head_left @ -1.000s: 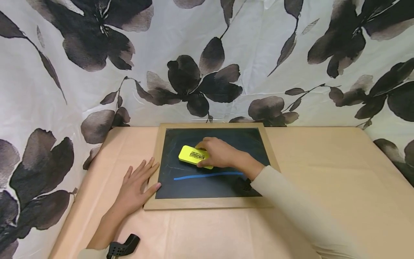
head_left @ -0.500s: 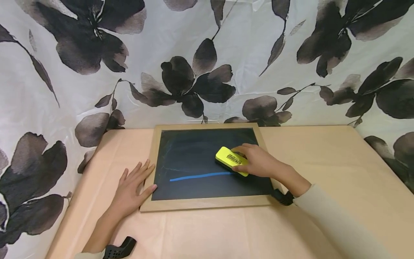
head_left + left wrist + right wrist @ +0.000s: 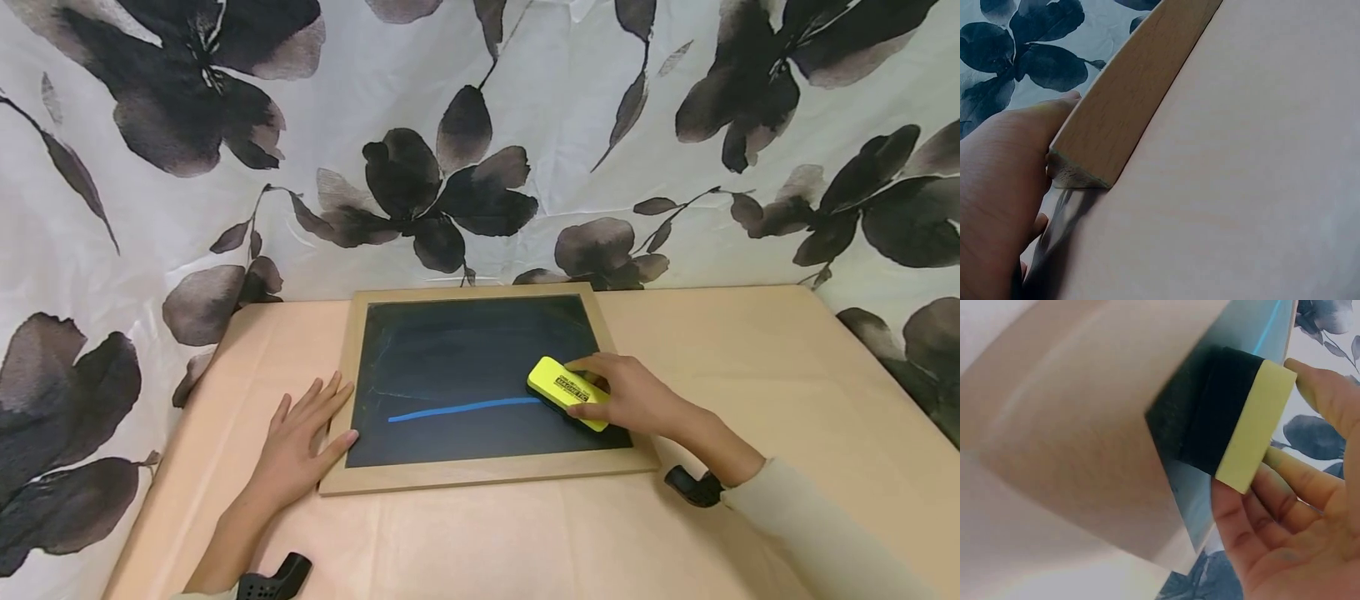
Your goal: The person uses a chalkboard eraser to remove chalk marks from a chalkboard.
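Observation:
A chalkboard (image 3: 465, 350) with a pale wooden frame lies on the table, a blue line (image 3: 457, 410) drawn across its lower half. My right hand (image 3: 637, 392) grips a yellow magnetic board eraser (image 3: 566, 393) between thumb and fingers, over the right end of that line. Its dark felt side faces the board surface, as the right wrist view shows with the eraser (image 3: 1241, 419) near the frame's corner. Spread fingers of my left hand (image 3: 300, 446) rest at the left edge of the frame. In the left wrist view that hand (image 3: 1004, 194) lies against the frame's corner (image 3: 1091, 150).
The table (image 3: 465, 542) has a pale peach cover. Behind it hangs a white cloth (image 3: 585, 142) with dark flowers. Black camera mounts sit on the left wrist (image 3: 276, 577) and the right wrist (image 3: 693, 486). Faint chalk marks show on the board's left side.
My right hand has moved the eraser rightward and a little down, from the board's middle to its lower right. The right end of the blue line looks shorter. My left hand stays at the frame.

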Tool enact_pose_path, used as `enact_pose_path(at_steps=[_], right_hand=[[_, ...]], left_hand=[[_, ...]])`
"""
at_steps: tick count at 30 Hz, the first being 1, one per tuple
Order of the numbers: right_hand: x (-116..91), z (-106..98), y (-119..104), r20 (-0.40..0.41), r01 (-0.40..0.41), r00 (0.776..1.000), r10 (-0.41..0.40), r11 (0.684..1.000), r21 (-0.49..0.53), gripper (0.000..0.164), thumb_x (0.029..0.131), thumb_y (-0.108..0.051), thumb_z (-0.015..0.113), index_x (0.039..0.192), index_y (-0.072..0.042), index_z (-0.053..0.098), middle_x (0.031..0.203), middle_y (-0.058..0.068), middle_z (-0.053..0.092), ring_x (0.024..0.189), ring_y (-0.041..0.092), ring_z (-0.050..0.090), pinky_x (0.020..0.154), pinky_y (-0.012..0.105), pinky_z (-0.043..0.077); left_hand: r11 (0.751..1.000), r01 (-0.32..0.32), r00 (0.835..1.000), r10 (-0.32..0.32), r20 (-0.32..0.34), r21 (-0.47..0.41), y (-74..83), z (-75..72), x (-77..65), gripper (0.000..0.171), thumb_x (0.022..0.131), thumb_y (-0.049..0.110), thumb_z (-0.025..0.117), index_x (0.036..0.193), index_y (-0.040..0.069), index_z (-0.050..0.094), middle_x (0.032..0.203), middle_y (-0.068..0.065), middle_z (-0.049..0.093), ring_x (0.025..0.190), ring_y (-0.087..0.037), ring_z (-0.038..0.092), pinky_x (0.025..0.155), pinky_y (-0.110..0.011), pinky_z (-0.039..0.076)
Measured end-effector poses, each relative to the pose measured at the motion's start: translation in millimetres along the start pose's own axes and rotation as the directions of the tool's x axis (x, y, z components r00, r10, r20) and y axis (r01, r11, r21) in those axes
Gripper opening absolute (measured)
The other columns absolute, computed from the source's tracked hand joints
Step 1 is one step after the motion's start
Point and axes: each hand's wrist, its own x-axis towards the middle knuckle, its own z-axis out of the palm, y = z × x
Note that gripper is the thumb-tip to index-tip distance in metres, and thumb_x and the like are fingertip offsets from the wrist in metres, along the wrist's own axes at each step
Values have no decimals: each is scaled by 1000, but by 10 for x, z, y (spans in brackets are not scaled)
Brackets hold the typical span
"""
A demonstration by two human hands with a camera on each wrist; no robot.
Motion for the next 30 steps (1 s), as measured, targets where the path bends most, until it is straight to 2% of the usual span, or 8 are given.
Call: enact_pose_path(at_steps=[10, 18, 23, 30], right_hand=[[17, 108, -39, -93, 45, 995, -45, 999, 1, 60, 65, -38, 77, 113, -5, 62, 78, -6, 53, 67, 14, 45, 55, 25, 37], [95, 188, -214, -145, 76, 986, -89, 993, -92, 59, 67, -39, 74, 111, -2, 63, 76, -4, 53, 64, 11, 42, 51, 23, 33], [162, 227, -347, -129, 73, 988, -87, 991, -114, 58, 67, -39, 73, 110, -2, 63, 88, 1, 59, 67, 11, 45, 54, 22, 36], [266, 292, -515, -100, 59, 992, -75, 987, -151, 58, 70, -42, 69, 111, -1, 62, 93, 4, 61, 70, 12, 48, 60, 25, 40]], left_hand=[[1000, 1, 1000, -1, 1, 6, 14, 7, 8, 62, 82, 40, 60, 137, 22, 37, 143, -2, 28, 130, -30, 21, 100, -56, 3], [1000, 3, 1000, -3, -2, 5, 10, 22, 12, 62, 82, 40, 60, 137, 22, 37, 143, -3, 28, 131, -30, 21, 101, -55, 3], [1000, 2, 1000, -2, -6, 4, 13, 25, 9, 62, 82, 40, 60, 137, 22, 38, 143, -3, 29, 131, -30, 21, 101, -55, 3], [1000, 1, 1000, -1, 1, 11, 2, 9, 6, 62, 82, 40, 59, 137, 21, 37, 143, -3, 28, 130, -30, 21, 101, -55, 2]])
